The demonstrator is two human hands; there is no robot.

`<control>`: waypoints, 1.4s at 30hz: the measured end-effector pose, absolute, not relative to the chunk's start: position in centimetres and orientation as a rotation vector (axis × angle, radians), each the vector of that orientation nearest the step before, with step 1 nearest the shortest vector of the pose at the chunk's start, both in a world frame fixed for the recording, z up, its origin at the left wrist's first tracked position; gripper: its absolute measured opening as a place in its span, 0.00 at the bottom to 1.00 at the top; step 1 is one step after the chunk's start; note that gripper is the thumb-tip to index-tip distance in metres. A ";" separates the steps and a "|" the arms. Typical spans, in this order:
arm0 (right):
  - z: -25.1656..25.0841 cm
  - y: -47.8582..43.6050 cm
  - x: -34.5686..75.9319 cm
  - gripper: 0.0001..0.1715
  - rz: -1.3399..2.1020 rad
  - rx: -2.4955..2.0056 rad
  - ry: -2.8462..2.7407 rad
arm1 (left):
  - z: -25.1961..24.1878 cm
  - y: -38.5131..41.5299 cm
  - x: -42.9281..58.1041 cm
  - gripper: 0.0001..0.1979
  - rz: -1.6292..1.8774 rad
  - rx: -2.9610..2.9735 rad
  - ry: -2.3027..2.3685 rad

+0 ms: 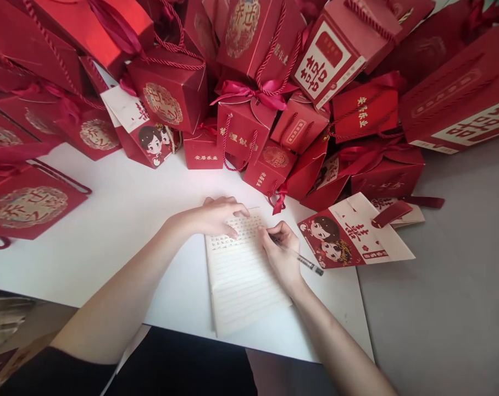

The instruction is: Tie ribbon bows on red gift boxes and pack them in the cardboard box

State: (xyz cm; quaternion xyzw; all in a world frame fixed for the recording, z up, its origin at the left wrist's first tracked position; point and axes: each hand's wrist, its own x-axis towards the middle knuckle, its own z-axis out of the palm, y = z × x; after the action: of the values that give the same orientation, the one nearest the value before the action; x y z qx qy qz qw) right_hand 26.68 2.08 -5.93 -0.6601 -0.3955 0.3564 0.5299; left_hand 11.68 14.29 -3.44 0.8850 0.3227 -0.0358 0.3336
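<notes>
A lined notebook (239, 280) lies open on the white table (121, 220), with a few rows of writing at its top. My left hand (216, 215) rests on the upper left of the page, fingers curled down and pressing it flat. My right hand (280, 247) is closed on a dark pen (305, 261), its tip touching the page near the written lines and its cap end pointing right.
A heap of red gift boxes and bags (241, 126) with cords and ribbons fills the table's far half. A flat red and white bag with a cartoon couple (352, 234) lies right of the notebook. A grey surface (451, 286) adjoins on the right.
</notes>
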 end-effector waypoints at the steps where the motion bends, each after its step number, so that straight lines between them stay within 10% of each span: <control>1: -5.9 2.0 26.7 0.21 0.842 -1.593 -0.965 | -3.5 14.3 11.7 0.22 -0.089 2.310 0.840; 42: -5.8 2.4 29.0 0.14 0.534 -1.576 -1.053 | -3.3 14.1 11.3 0.22 -0.027 2.284 0.796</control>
State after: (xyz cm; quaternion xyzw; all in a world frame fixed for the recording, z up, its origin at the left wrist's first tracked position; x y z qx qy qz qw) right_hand 28.98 2.44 -5.85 -0.6668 -0.4456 0.2257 0.5530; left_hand 11.26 14.05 -3.28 0.8833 0.3080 -0.0106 0.3533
